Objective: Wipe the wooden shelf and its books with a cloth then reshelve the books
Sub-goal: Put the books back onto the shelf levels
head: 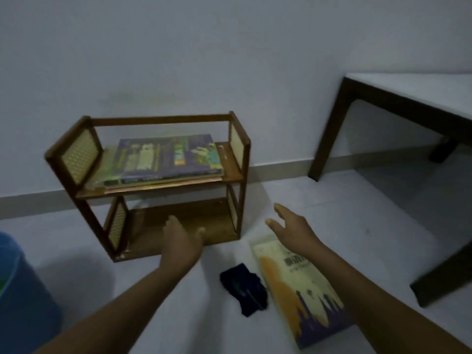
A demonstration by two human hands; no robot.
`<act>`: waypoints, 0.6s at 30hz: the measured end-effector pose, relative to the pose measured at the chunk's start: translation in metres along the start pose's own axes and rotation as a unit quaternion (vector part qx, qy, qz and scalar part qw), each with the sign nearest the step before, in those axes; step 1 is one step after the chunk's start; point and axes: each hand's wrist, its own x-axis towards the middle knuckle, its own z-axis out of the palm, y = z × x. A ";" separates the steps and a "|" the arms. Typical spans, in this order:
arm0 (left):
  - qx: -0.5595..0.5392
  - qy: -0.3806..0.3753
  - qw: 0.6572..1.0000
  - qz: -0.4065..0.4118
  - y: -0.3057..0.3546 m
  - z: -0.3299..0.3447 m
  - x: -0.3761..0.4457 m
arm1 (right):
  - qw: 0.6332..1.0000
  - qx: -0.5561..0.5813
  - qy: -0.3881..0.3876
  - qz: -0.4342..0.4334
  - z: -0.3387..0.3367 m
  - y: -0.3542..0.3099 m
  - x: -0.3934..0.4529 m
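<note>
Progress: early | your left hand (180, 241) and right hand (288, 229) were both open, empty | cloth (244, 288) lay unused on floor | one book (296, 290) was off the shelf (163, 190), others (166, 157) remained.

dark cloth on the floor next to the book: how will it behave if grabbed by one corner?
The dark cloth lies crumpled with folds, so it is probably floppy and will hang and unfold rather than hold shape. It looks thin, so likely light. It lies beside the yellow book, seemingly touching its edge, so the book probably stays put.
</note>
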 end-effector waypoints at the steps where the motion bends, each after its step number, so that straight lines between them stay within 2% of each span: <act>1: -0.009 -0.058 0.998 -0.012 0.015 0.027 -0.012 | 0.999 -0.002 0.000 0.035 -0.005 0.025 -0.005; 4: -0.059 -0.157 0.985 -0.040 0.038 0.102 -0.028 | 0.993 -0.041 -0.008 0.112 -0.010 0.087 -0.009; 8: -0.094 -0.213 0.969 -0.087 0.044 0.189 -0.026 | 0.984 -0.060 -0.018 0.168 -0.001 0.145 0.000; 13: -0.118 -0.162 0.947 -0.251 0.042 0.250 -0.012 | 0.965 -0.100 -0.032 0.241 0.030 0.198 0.020; 16: -0.088 -0.127 0.955 -0.251 0.044 0.265 -0.012 | 0.961 -0.100 -0.010 0.259 0.037 0.208 0.027; 18: -0.105 -0.105 0.953 -0.263 0.043 0.266 -0.009 | 0.962 -0.070 0.004 0.265 0.033 0.215 0.032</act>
